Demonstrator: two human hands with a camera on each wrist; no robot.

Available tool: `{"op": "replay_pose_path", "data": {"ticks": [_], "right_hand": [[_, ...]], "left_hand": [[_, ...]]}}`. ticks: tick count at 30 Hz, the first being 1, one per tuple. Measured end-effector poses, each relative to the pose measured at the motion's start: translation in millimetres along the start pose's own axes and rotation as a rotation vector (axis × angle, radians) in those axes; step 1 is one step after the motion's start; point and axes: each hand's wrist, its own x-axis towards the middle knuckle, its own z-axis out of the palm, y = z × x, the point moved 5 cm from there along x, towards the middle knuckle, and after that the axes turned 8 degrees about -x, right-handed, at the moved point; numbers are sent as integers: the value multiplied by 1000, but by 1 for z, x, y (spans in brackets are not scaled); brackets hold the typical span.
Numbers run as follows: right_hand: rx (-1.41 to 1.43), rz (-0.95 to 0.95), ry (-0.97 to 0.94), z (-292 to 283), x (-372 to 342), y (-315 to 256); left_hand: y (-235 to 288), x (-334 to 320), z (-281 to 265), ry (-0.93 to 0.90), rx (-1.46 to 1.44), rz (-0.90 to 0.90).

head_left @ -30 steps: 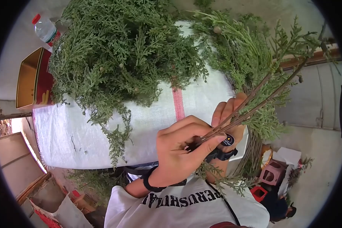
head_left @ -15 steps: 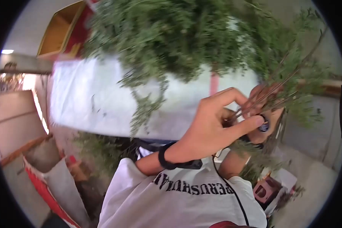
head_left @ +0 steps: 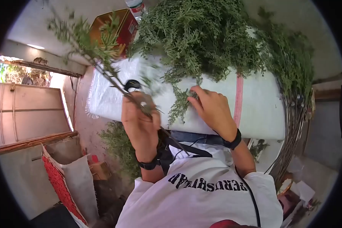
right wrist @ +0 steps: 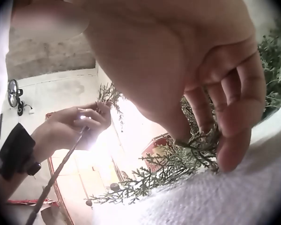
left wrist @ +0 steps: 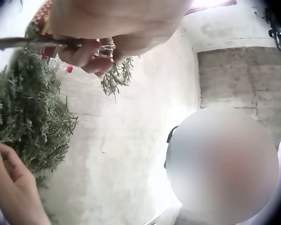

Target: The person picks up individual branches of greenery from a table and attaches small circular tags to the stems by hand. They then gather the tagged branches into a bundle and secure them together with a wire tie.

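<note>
My left hand (head_left: 138,127) grips a thin woody stem of an evergreen branch (head_left: 109,76), whose leafy end points up and left in the head view. A small black ring-shaped piece (head_left: 132,84) shows at this hand's fingers. My right hand (head_left: 218,114) is over the white woven sacking (head_left: 258,114). Its thumb and index finger pinch a green sprig (right wrist: 150,180) lying there, as the right wrist view shows. Behind that sprig lies a big heap of evergreen cuttings (head_left: 197,38).
A bundle of long-stemmed branches (head_left: 296,87) stands at the right edge of the sacking. At the back left are a red and gold box (head_left: 123,32) and a plastic bottle (head_left: 136,7). A carton (head_left: 78,182) is on the floor at lower left.
Both hands were together on the branch at the right. My left hand has carried the branch left, and my right hand has let go and moved to the sprig on the sacking.
</note>
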Motion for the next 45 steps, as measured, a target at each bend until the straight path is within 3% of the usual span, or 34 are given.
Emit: {"op": "replay_pose_path", "data": {"ticks": [3, 5, 8, 9, 12, 17, 20, 21, 23, 25, 29, 32, 36, 40, 45], "right_hand": [[61, 90, 12, 3, -11, 6], [86, 143, 29, -5, -18, 12], [469, 331, -56, -31, -35, 29], [461, 346, -34, -35, -43, 36], [1244, 410, 161, -43, -68, 59], [1522, 348, 316, -63, -79, 70], [2139, 376, 405, -54, -80, 83], [2123, 375, 421, -56, -80, 86], [2174, 179, 378, -68, -64, 86], [2179, 57, 366, -81, -55, 80], [1895, -93, 458, -112, -53, 54], [1766, 152, 616, -100, -66, 50], [1719, 30, 641, -96, -69, 35], [1644, 141, 672, -85, -71, 30], [1597, 148, 637, -68, -69, 24]], "left_hand": [[6, 6, -36, 166, 76, 152], [7, 6, -36, 110, 56, 111], [-3, 5, -23, -6, 3, 25], [-9, 2, -12, -5, 60, 11], [-34, -5, 23, -35, 167, -22], [-67, -22, 58, -163, 307, -90], [-87, -30, 75, -219, 253, -185], [-93, -32, 81, -242, 238, -232], [-103, -33, 95, -306, 206, -313], [-106, -37, 107, -339, 191, -293], [-109, -41, 116, -361, 141, -236], [-111, -43, 110, -332, 74, -234], [-110, -46, 93, -357, 62, -260], [-108, -49, 83, -369, 53, -243], [-109, -49, 71, -379, 72, -273]]}}
